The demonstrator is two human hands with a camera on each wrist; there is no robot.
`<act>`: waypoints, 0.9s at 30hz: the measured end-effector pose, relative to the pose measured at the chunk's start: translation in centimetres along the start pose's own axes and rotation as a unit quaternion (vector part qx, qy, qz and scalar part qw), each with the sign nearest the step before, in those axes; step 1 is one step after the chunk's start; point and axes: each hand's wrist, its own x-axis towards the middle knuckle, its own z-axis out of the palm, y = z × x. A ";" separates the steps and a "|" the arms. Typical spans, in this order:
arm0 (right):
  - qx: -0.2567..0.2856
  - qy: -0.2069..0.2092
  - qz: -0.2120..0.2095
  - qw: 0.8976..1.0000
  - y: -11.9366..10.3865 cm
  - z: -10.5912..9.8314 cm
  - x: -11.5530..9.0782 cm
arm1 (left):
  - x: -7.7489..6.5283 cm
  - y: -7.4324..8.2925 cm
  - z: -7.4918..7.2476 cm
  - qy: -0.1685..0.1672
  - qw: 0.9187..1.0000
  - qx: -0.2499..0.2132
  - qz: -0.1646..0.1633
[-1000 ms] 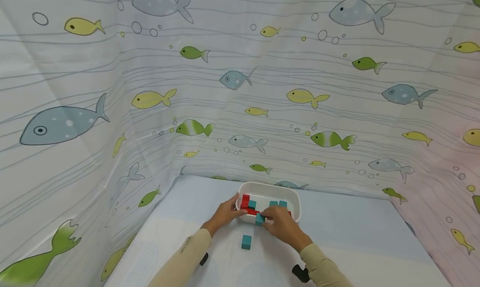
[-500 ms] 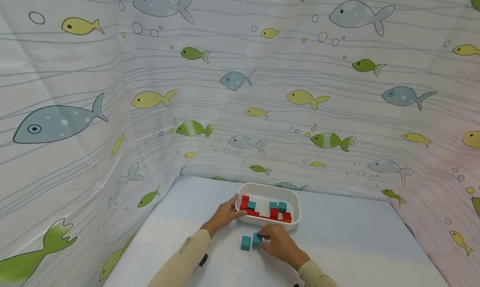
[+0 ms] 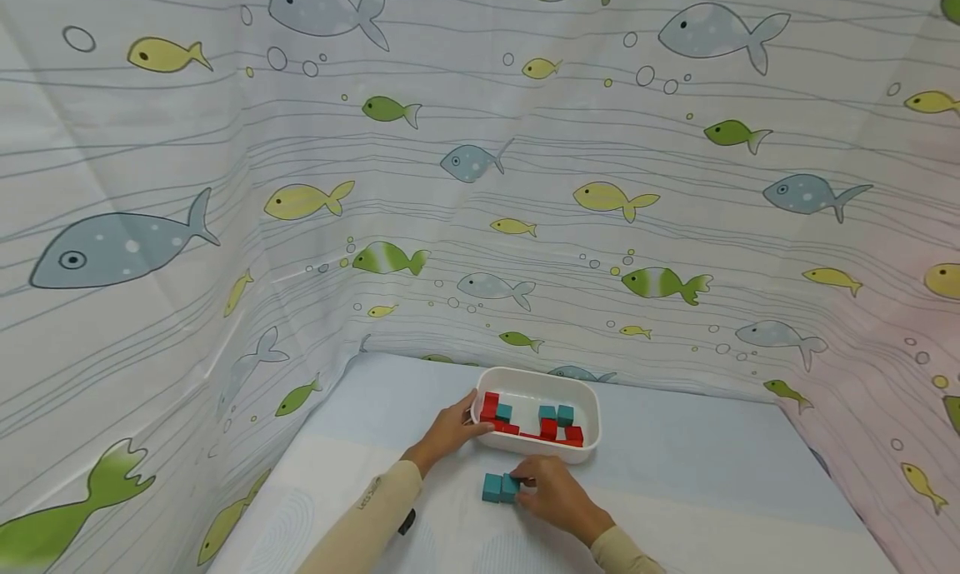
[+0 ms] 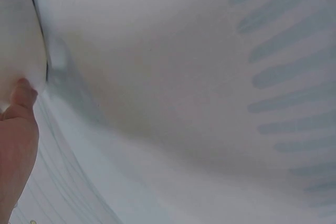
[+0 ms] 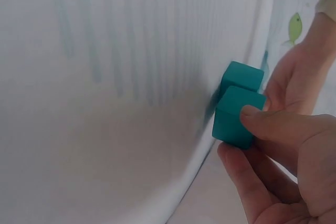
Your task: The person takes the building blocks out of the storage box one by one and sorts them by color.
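A teal block (image 3: pixel 510 488) is pinched between the thumb and fingers of my right hand (image 3: pixel 555 492), right beside a second teal block (image 3: pixel 491 487) on the table. In the right wrist view, the held block (image 5: pixel 239 116) overlaps the other one (image 5: pixel 241 76). My left hand (image 3: pixel 450 428) grips the left end of a white plastic tub (image 3: pixel 536 449), thumb at the front rim. Inside the tub lie several red blocks (image 3: pixel 549 428) and 3 teal blocks (image 3: pixel 566 415). The left wrist view catches only part of the left hand (image 4: pixel 20 129) against the tub's pale wall.
The table (image 3: pixel 675 466) has a pale blue and white cover. A white curtain (image 3: pixel 555 257) printed with fish surrounds it at the back and sides. A black strap piece (image 3: pixel 407 521) shows by the left sleeve (image 3: pixel 367 516).
My right hand has brought the teal block from the tub's front rim down toward me, then left against the other teal block. The left hand stays on the tub.
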 end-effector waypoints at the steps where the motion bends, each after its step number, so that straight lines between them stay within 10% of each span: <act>1: 0.002 -0.001 0.002 1.000 0.0 0.1 0.0 | 0.0 0.0 0.0 0.000 1.000 -0.001 0.000; 27: 0.008 0.000 0.009 1.000 0.3 0.7 -0.2 | -0.2 0.2 -0.1 0.002 1.000 0.005 -0.003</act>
